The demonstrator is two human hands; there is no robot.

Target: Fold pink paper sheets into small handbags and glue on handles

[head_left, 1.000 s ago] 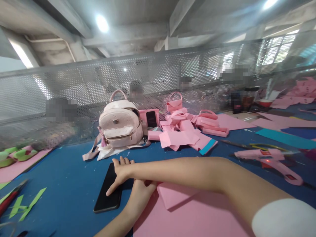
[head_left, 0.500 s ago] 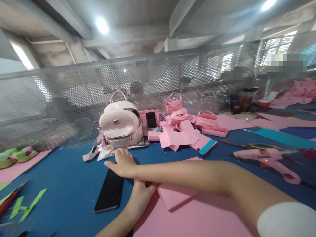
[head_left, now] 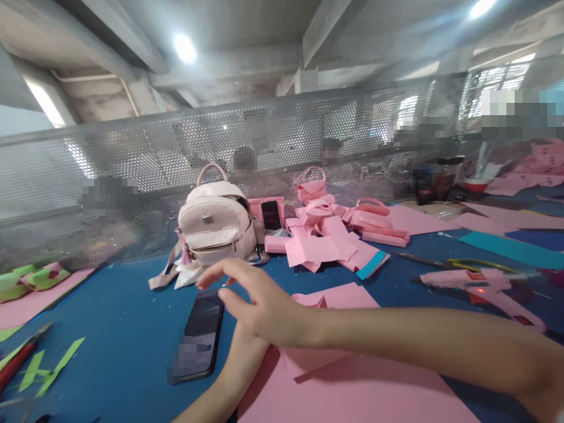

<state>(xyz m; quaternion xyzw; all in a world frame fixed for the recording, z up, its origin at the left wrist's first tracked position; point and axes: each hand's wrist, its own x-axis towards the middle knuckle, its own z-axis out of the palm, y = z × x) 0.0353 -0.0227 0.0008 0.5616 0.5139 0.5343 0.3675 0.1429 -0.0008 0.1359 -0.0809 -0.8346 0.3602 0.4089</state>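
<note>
A black phone (head_left: 200, 335) lies flat on the blue table (head_left: 118, 317), its screen lit. My right hand (head_left: 258, 302) hovers just above and to the right of the phone with its fingers spread, holding nothing. My right forearm crosses the view from the lower right. My left hand (head_left: 241, 357) lies beneath the right hand at the edge of a pink sheet (head_left: 352, 390). Only the left wrist and forearm show; the fingers are hidden.
A pale pink backpack (head_left: 215, 226) stands behind the phone, with a second phone (head_left: 270, 214) propped beside it. Folded pink paper pieces and small pink bags (head_left: 335, 235) are piled at centre. A pink glue gun (head_left: 484, 285) lies at right, green strips (head_left: 44, 364) at left. A perforated metal screen (head_left: 132, 164) closes the back.
My right hand has lifted off the phone and drawn back toward the right, its fingers spreading. The phone's screen, dark before, is now lit.
</note>
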